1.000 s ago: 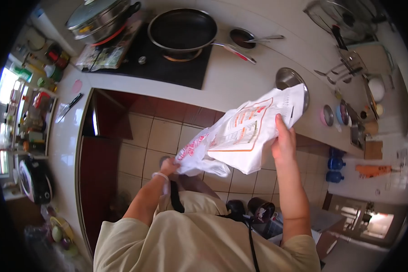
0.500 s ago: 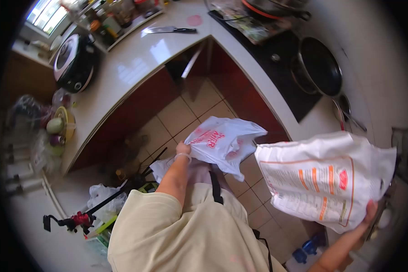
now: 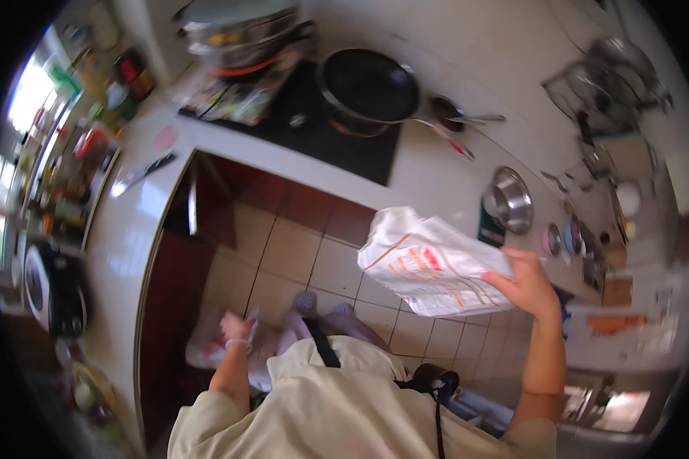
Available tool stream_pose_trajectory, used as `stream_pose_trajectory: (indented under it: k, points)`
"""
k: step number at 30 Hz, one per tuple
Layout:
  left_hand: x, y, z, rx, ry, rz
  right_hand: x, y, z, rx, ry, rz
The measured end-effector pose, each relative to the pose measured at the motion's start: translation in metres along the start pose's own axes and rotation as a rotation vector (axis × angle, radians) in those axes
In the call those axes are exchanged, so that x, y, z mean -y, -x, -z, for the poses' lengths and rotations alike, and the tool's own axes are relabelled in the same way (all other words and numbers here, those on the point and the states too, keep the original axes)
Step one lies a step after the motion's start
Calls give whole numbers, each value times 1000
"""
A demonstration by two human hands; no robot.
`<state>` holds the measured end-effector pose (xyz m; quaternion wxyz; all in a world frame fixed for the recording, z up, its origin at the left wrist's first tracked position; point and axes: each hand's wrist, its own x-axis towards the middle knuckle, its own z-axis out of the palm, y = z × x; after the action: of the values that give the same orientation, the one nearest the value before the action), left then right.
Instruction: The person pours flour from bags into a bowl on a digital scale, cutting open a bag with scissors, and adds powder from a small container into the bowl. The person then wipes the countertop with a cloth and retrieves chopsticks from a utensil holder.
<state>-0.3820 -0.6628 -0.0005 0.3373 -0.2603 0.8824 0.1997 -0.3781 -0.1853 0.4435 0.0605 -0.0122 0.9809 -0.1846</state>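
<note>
Two hands, two loads. My right hand point(image 3: 525, 281) grips the pack point(image 3: 436, 269) near one end, thumb pressed on its face, the other fingers hidden; its far end juts out unsupported in front of me, over the floor point(image 3: 287, 243). If my thumb slid on that creased, smooth skin, the pack could drop toward my slippers point(image 3: 305, 302). Whether it is sealed I can't tell, so a spill is only a worry. The bowl point(image 3: 514, 200) sits on the counter point(image 3: 430, 164) close by, and a careless swing of the pack could knock it. My left hand point(image 3: 236, 329) is low beside the cabinet point(image 3: 167, 294), fingers curled round the plastic bag point(image 3: 208, 349), all blurred; such thin film could tear if I yanked it.
</note>
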Motion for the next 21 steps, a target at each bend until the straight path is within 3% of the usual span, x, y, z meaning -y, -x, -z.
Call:
stream_pose_trajectory:
  k: [1,3,4,6,8,10,12,13,14,16,18,19,21]
  points:
    - [-42,-31,-28,-160,120,-348,0,5,2,-27,20,6]
    - [-181,14,-12,99,691,-1055,-7,25,4,-95,39,43]
    - [-247,69,19,243,705,-1355,-16,36,5,-138,40,84]
    - [-328,169,48,512,716,-1583,-37,67,11,-228,80,16]
    - [-372,218,34,681,641,-1722,-54,97,20,-331,207,8]
    - [-398,265,14,860,718,-1711,-75,136,22,-366,221,-124]
    - [-419,310,-15,881,703,-1684,-97,172,22,-706,295,-271]
    - [-429,335,-29,852,699,-1744,-126,205,12,-726,175,-426]
    - [-439,361,-44,776,667,-1828,-144,231,4,-731,174,-432]
    - [-455,410,-72,772,587,-1836,-177,282,-13,-1148,21,-544]
    - [-474,455,-86,788,549,-1870,-252,369,-85,-1469,-265,-513]
    - [-483,474,-89,813,502,-1910,-274,397,-127,-1444,-591,-536]
    - [-501,509,-90,841,503,-1898,-325,453,-235,-802,-434,-1050]
